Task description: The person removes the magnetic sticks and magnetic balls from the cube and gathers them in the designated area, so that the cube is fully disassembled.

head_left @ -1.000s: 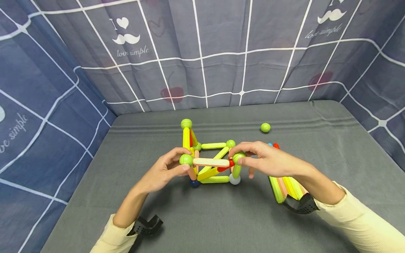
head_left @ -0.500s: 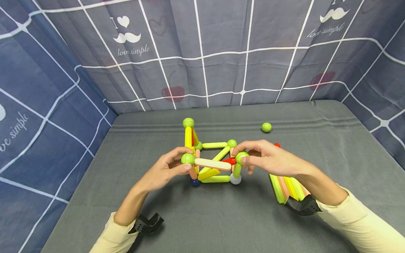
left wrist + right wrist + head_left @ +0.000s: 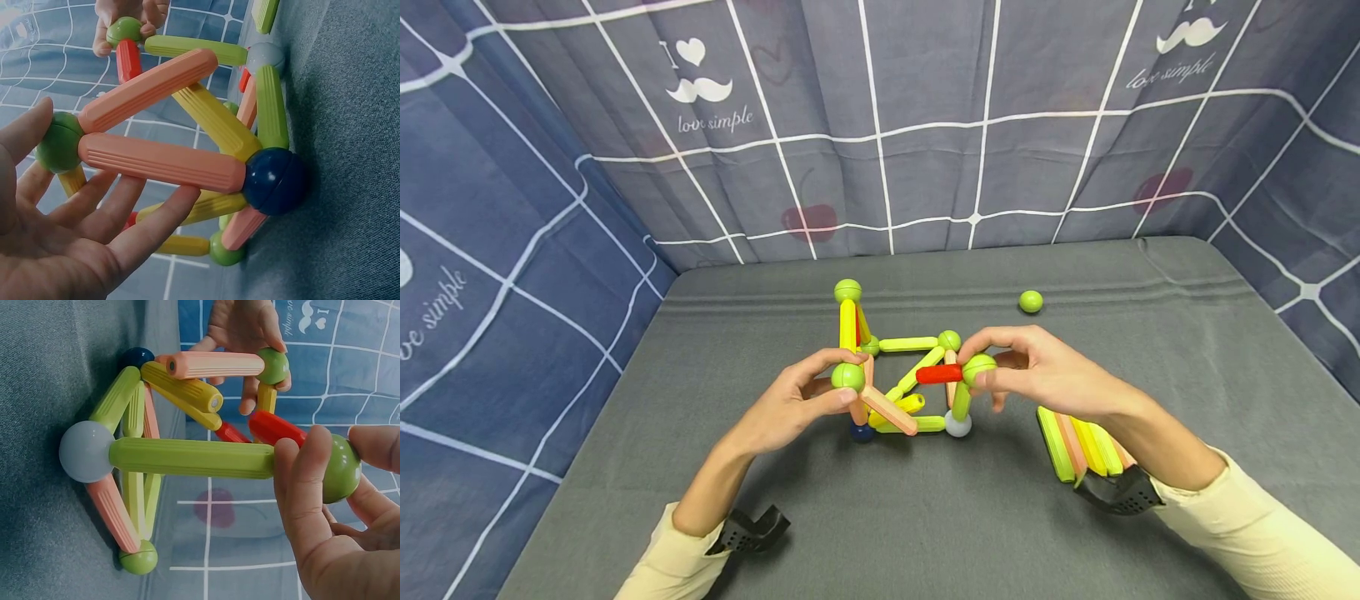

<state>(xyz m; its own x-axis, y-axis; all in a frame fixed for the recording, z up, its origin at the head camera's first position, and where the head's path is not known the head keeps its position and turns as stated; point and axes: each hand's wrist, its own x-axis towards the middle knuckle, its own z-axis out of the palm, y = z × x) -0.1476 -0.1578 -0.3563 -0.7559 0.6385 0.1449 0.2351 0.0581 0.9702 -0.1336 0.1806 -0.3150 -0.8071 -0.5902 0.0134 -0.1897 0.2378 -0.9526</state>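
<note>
A frame of coloured magnetic rods and balls stands on the grey cloth. My left hand (image 3: 790, 408) pinches a green ball (image 3: 848, 377) at its upper front left corner, thumb and fingers on either side. From that ball a salmon rod (image 3: 889, 410) slants down with its far end free; another salmon rod (image 3: 162, 162) runs to the dark blue ball (image 3: 275, 181). With my right hand (image 3: 1045, 375) I pinch a second green ball (image 3: 979, 370). A red rod (image 3: 938, 374) juts left from it, and a green rod (image 3: 194, 457) joins it to the white ball (image 3: 87, 452). A yellow rod (image 3: 181, 387) leans from the blue ball, its far end free.
Behind my left hand a taller corner ends in a green ball (image 3: 847, 290). One loose green ball (image 3: 1031, 302) lies at the back right. Several spare rods (image 3: 1082, 446) lie side by side beneath my right forearm. A checked curtain (image 3: 925, 125) hangs behind the table.
The salmon rod's free end has swung down, away from the right green ball. The yellow rod has dropped apart from the red one, which now points left. My right hand has shifted slightly right.
</note>
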